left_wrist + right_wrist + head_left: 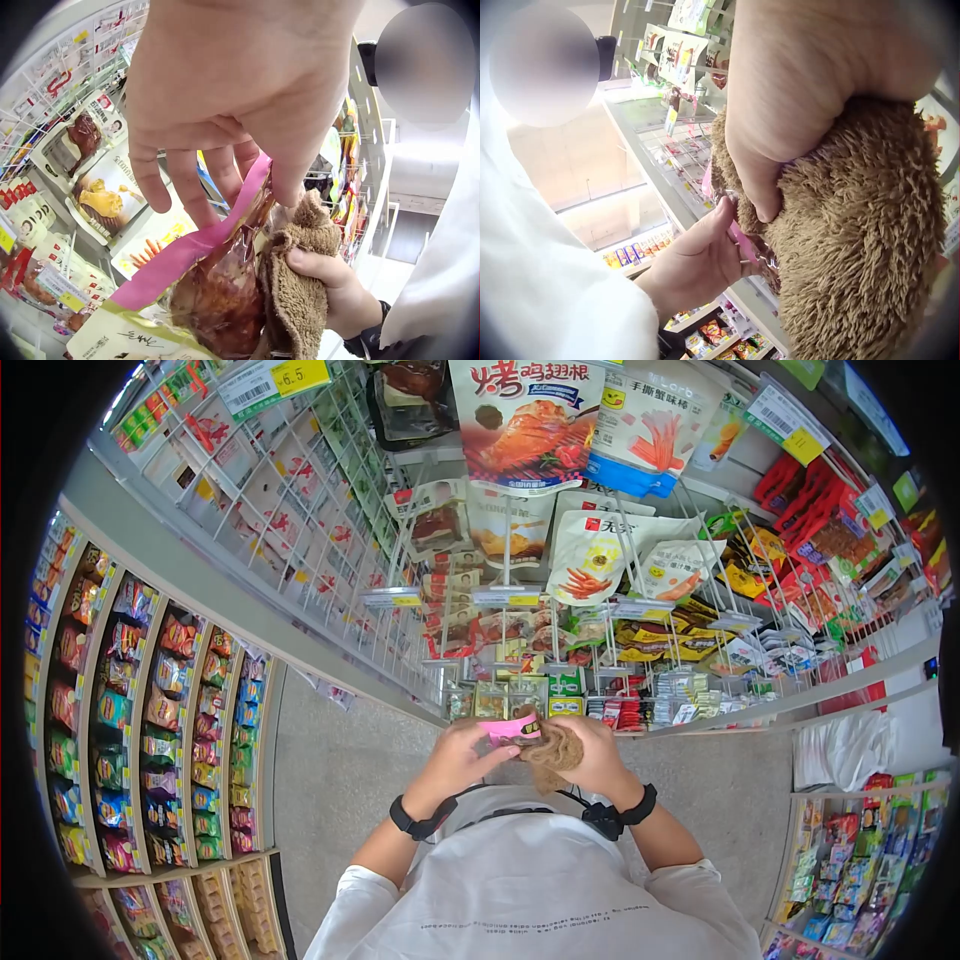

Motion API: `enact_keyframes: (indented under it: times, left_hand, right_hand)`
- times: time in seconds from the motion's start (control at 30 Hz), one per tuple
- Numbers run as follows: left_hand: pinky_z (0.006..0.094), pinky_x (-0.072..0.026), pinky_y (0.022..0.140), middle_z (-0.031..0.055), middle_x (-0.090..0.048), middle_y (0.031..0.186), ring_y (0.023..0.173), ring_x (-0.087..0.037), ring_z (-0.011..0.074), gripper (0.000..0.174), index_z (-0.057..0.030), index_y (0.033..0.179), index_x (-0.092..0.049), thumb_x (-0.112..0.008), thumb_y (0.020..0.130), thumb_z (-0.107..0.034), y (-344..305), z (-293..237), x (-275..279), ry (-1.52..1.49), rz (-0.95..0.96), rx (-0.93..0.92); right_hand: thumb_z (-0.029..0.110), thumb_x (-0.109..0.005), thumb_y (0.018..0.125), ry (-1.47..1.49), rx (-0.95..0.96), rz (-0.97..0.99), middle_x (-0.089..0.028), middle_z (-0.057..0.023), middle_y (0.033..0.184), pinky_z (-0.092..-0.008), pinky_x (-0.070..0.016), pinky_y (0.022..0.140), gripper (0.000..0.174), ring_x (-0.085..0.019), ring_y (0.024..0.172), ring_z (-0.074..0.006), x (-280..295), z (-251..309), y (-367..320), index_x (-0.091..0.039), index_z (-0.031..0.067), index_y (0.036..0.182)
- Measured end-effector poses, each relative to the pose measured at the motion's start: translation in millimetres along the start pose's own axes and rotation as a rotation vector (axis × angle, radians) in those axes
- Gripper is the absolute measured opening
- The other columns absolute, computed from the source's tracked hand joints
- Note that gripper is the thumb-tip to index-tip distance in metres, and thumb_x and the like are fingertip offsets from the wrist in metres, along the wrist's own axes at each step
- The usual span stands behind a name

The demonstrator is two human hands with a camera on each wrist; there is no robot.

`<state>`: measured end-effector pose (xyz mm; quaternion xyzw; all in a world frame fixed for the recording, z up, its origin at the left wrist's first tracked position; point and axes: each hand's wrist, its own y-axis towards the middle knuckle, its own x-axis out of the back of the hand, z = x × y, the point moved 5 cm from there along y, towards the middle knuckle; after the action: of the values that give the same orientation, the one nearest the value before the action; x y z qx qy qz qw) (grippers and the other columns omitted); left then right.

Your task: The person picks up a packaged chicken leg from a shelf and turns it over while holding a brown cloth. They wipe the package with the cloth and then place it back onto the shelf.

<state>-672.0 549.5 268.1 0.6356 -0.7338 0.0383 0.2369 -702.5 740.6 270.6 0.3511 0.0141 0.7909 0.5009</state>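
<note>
My left hand (455, 760) pinches the pink top edge of a snack pouch (217, 300) between thumb and fingers. Through its clear front, a dark reddish-brown piece of meat shows, shiny under the plastic. A brown, shaggy cleaning cloth (862, 217) is gripped in my right hand (603, 762), bunched up, its thumb pressed onto the pile in the left wrist view. The cloth lies right against the pouch's side. Both hands are together in front of the chest, before the hanging snack display. In the right wrist view the cloth hides most of the pouch.
Hanging snack pouches (530, 425) fill the rack ahead, on long metal hooks with price tags. A white wire grid (290, 530) stands to the left of them. Shelves of chip bags (165, 710) line the far left, and more packets (860, 860) stand at lower right.
</note>
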Motion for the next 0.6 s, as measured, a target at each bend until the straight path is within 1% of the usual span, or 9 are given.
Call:
enact_keyframes:
  times: [0.17, 0.23, 0.33, 0.37, 0.4, 0.47, 0.5, 0.57, 0.6]
  left_hand:
    - [0.0355, -0.0472, 0.066, 0.0132, -0.066, 0.083, 0.073, -0.062, 0.0299, 0.030, -0.0051, 0.101, -0.065, -0.073, 0.078, -0.021, -1, 0, -3, 0.051, -0.020, 0.030]
    - [0.0353, -0.0472, 0.066, 0.0129, -0.066, 0.082, 0.073, -0.062, 0.0295, 0.030, -0.0050, 0.102, -0.064, -0.073, 0.078, -0.020, -1, -1, -6, 0.055, -0.035, 0.037]
    - [0.0326, -0.0464, 0.062, 0.0111, -0.066, 0.080, 0.067, -0.061, 0.0240, 0.029, -0.0034, 0.103, -0.063, -0.071, 0.081, -0.019, -5, 8, -9, -0.038, -0.129, 0.027]
    - [0.0310, -0.0459, 0.060, 0.0103, -0.066, 0.079, 0.065, -0.060, 0.0205, 0.027, -0.0024, 0.103, -0.062, -0.070, 0.082, -0.019, -7, 13, -10, -0.073, -0.138, 0.082]
    - [0.0295, -0.0454, 0.058, 0.0095, -0.066, 0.079, 0.063, -0.059, 0.0170, 0.026, -0.0015, 0.102, -0.062, -0.069, 0.083, -0.018, -8, 18, -10, -0.108, -0.146, 0.138]
    - [0.0291, -0.0451, 0.058, 0.0091, -0.066, 0.078, 0.063, -0.058, 0.0154, 0.026, -0.0010, 0.102, -0.061, -0.068, 0.084, -0.017, -8, 20, -9, -0.093, -0.129, 0.135]
    - [0.0286, -0.0449, 0.057, 0.0087, -0.066, 0.078, 0.062, -0.057, 0.0139, 0.025, -0.0006, 0.103, -0.060, -0.067, 0.085, -0.016, -8, 20, -10, -0.079, -0.113, 0.132]
    - [0.0287, -0.0452, 0.058, 0.0084, -0.066, 0.078, 0.063, -0.057, 0.0137, 0.025, -0.0007, 0.104, -0.060, -0.067, 0.085, -0.016, -8, 18, -11, -0.092, -0.110, 0.148]
    - [0.0287, -0.0454, 0.058, 0.0082, -0.065, 0.078, 0.063, -0.057, 0.0134, 0.024, -0.0008, 0.105, -0.060, -0.066, 0.086, -0.015, -8, 18, -12, -0.105, -0.109, 0.164]
  right_hand:
    - [0.015, -0.079, 0.062, 0.061, -0.045, -0.034, -0.066, -0.0154, 0.093, -0.0365, -0.0508, 0.073, 0.048, -0.064, 0.083, -0.0322, 9, -1, -2, -0.060, 0.0040, 0.105]
    - [0.016, -0.081, 0.064, 0.116, -0.127, -0.045, -0.065, -0.0145, 0.096, -0.0349, -0.0513, 0.076, 0.051, -0.065, 0.085, -0.0291, 12, -8, -8, -0.058, 0.0025, 0.108]
    - [0.018, -0.083, 0.065, 0.148, -0.149, -0.177, -0.064, -0.0140, 0.101, -0.0343, -0.0508, 0.081, 0.057, -0.065, 0.089, -0.0240, 26, -12, -13, -0.055, 0.0010, 0.112]
    - [0.016, -0.083, 0.066, 0.158, -0.205, -0.167, -0.060, -0.0123, 0.113, -0.0335, -0.0476, 0.089, 0.065, -0.060, 0.102, -0.0205, 32, -18, -18, -0.049, 0.0013, 0.120]
    - [0.016, -0.083, 0.066, 0.158, -0.206, -0.170, -0.060, -0.0123, 0.113, -0.0335, -0.0476, 0.089, 0.065, -0.060, 0.102, -0.0205, 37, -22, -22, -0.049, 0.0013, 0.120]
    - [0.010, -0.077, 0.073, 0.442, -0.403, -0.364, -0.055, -0.0107, 0.123, -0.0327, -0.0435, 0.095, 0.063, -0.054, 0.113, -0.0190, 49, -46, -36, -0.045, 0.0020, 0.127]
    - [0.010, -0.077, 0.073, 0.443, -0.403, -0.366, -0.055, -0.0107, 0.123, -0.0327, -0.0435, 0.095, 0.063, -0.054, 0.113, -0.0190, 51, -55, -42, -0.045, 0.0020, 0.127]
    - [0.011, -0.067, 0.082, 0.894, -0.505, -0.539, -0.050, -0.0088, 0.129, -0.0336, -0.0417, 0.097, 0.057, -0.050, 0.117, -0.0199, 54, -77, -55, -0.040, 0.0035, 0.132]
    - [0.011, -0.067, 0.082, 0.894, -0.505, -0.539, -0.050, -0.0088, 0.129, -0.0336, -0.0417, 0.097, 0.057, -0.050, 0.117, -0.0199, 58, -83, -59, -0.040, 0.0035, 0.132]
